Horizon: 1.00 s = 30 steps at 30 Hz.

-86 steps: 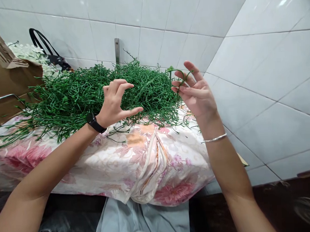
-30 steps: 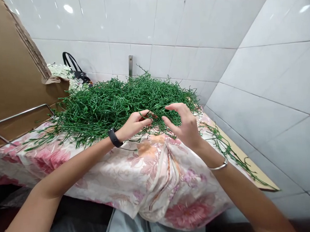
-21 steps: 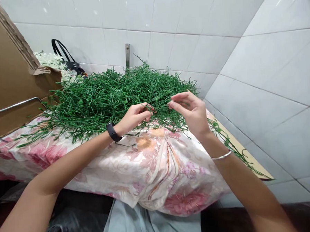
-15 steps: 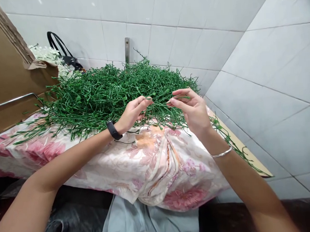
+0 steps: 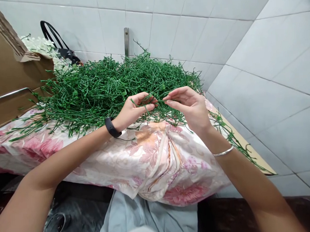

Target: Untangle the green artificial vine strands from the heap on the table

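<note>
My left hand (image 5: pixel 130 113), with a black band at the wrist, is closed in a pinch on a thin green plastic stem (image 5: pixel 144 105). Part of that stem lies across the palm between thumb and fingers. Just to its right, my right hand (image 5: pixel 193 110) pinches with thumb and fingertips at the stem's other end; the fingertips hide most of what is between them. Both hands are in front of a large tangled heap of green plastic stems (image 5: pixel 98 86), a small gap apart.
A flowered cloth (image 5: pixel 116 166) covers the table under the heap. On the left stands a cardboard box (image 5: pixel 9 75), with white artificial flowers (image 5: pixel 40 45) and a black-handled bag (image 5: pixel 65 53) behind it. Loose stems lie on a pale board (image 5: pixel 258 160) at right, near the tiled wall.
My left hand has turned and opened its palm somewhat, with the stem now across it. My right fingertips have moved slightly left, and the green piece seen in that hand no longer shows.
</note>
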Each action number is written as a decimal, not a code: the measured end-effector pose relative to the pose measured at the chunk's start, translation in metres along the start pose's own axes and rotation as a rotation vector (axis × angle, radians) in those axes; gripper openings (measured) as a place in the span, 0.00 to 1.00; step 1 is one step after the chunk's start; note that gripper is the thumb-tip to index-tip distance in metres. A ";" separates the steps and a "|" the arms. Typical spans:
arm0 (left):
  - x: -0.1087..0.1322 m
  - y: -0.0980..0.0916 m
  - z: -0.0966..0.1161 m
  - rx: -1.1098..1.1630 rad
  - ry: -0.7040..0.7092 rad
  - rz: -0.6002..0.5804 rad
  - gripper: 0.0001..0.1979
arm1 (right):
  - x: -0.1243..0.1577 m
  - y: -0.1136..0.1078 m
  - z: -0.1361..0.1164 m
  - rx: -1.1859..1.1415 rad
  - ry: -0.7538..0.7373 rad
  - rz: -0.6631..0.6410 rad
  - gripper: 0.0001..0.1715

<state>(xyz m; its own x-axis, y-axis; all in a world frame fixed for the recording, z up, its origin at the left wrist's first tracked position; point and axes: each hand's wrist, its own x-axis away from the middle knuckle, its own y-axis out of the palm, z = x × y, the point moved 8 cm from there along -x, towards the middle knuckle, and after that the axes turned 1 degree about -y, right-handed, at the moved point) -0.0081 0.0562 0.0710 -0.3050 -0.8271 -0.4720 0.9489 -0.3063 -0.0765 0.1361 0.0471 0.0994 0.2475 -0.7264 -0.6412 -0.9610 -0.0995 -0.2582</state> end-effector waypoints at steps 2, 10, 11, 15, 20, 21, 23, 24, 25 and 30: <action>0.000 0.000 0.000 0.006 -0.011 -0.004 0.08 | 0.001 0.001 -0.004 0.099 -0.059 -0.002 0.07; 0.004 0.007 0.006 -0.072 0.050 -0.063 0.10 | 0.013 0.022 -0.029 0.651 -0.423 -0.088 0.07; 0.004 0.008 0.007 -0.095 0.053 -0.060 0.11 | 0.014 0.024 -0.030 0.660 -0.450 -0.094 0.08; 0.005 0.008 0.010 -0.210 0.071 -0.041 0.14 | 0.016 0.025 -0.033 0.714 -0.507 -0.081 0.05; 0.006 0.011 0.011 -0.191 0.068 -0.070 0.14 | 0.016 0.023 -0.034 0.616 -0.480 -0.109 0.05; 0.007 0.012 0.010 -0.184 0.064 -0.091 0.13 | 0.016 0.022 -0.033 0.576 -0.453 -0.111 0.05; 0.007 0.013 0.011 -0.220 0.082 -0.108 0.11 | 0.015 0.019 -0.031 0.499 -0.395 -0.099 0.05; 0.007 0.012 0.013 -0.268 0.113 -0.089 0.11 | 0.015 0.018 -0.029 0.471 -0.367 -0.087 0.05; 0.008 0.010 0.017 -0.330 0.157 -0.055 0.10 | 0.014 0.017 -0.028 0.450 -0.342 -0.070 0.05; 0.012 0.009 0.028 -0.500 0.314 0.041 0.11 | 0.016 0.018 -0.029 0.470 -0.327 -0.053 0.04</action>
<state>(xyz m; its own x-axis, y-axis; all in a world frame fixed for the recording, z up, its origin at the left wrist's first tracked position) -0.0053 0.0299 0.0889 -0.3006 -0.6316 -0.7146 0.9059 0.0451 -0.4210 0.1190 0.0141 0.1052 0.3913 -0.4729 -0.7895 -0.8062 0.2376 -0.5419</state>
